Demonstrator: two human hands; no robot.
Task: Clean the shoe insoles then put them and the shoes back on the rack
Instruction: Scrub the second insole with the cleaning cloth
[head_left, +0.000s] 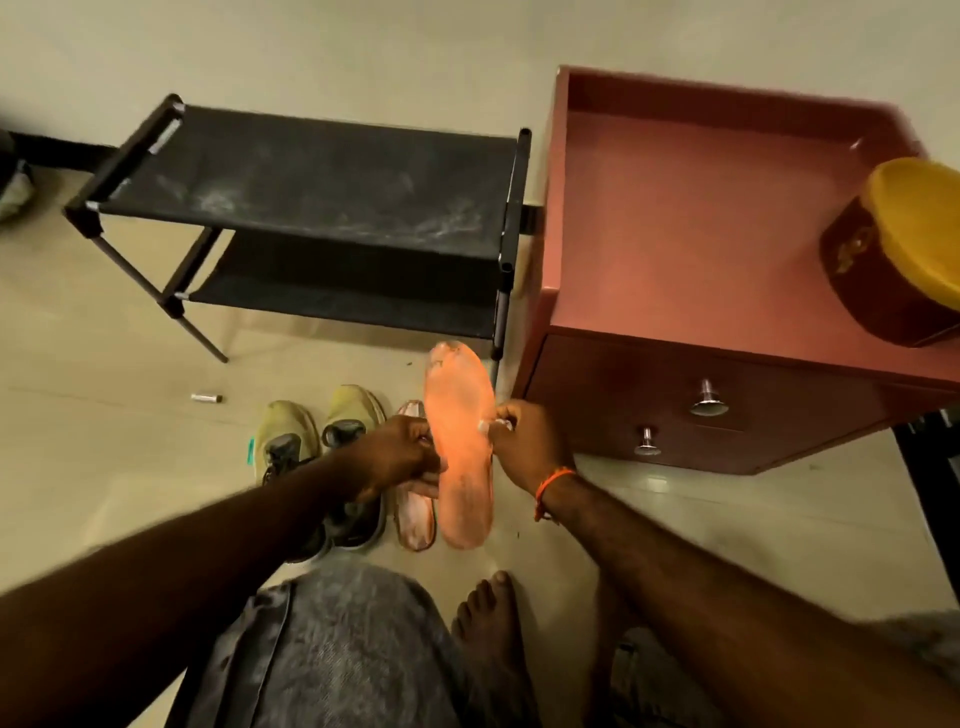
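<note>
The orange insole (460, 452) is held up over the floor (130, 441), between both hands. In the head view, the left hand (402, 454) grips its left edge with curled fingers, and the right hand (524, 441) pinches a small pale thing against its right edge; what this thing is, I cannot tell. A second insole (415, 512) lies on the floor just beside the two yellow-green shoes (322, 452). The black rack (322, 208) carries nothing, and its top shelf looks dusty. I judge the cleaning is under way; putting the insoles and shoes back is all left.
</note>
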